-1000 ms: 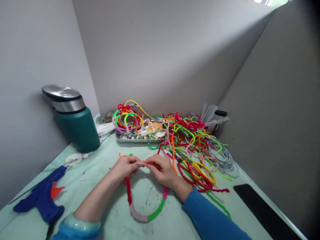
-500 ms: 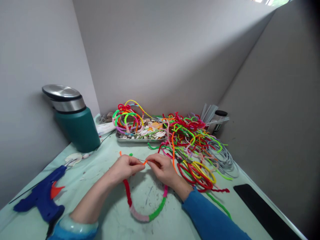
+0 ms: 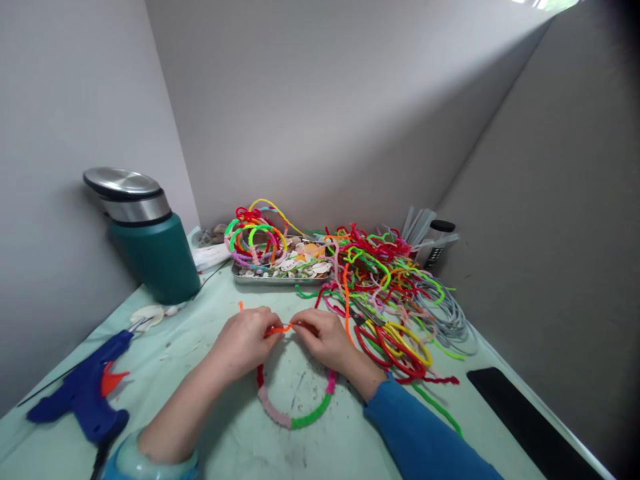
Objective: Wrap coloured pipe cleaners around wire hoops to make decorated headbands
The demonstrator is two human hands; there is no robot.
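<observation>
- Left hand and right hand make the grip; the ring curves from there toward the person.
- Left of the grip lies the glue gun; behind it, the bottle stands, shell near its base.
- Behind the grip is the tray, with loops on it.
- Right of the grip lie scissors; behind these, the stem pile.
- Far right of the grip: the strip.

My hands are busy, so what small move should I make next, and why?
Perhaps wind the orange strand a turn around the hoop: it looks partly bare between your left hand and right hand, while its lower curve is covered.
</observation>
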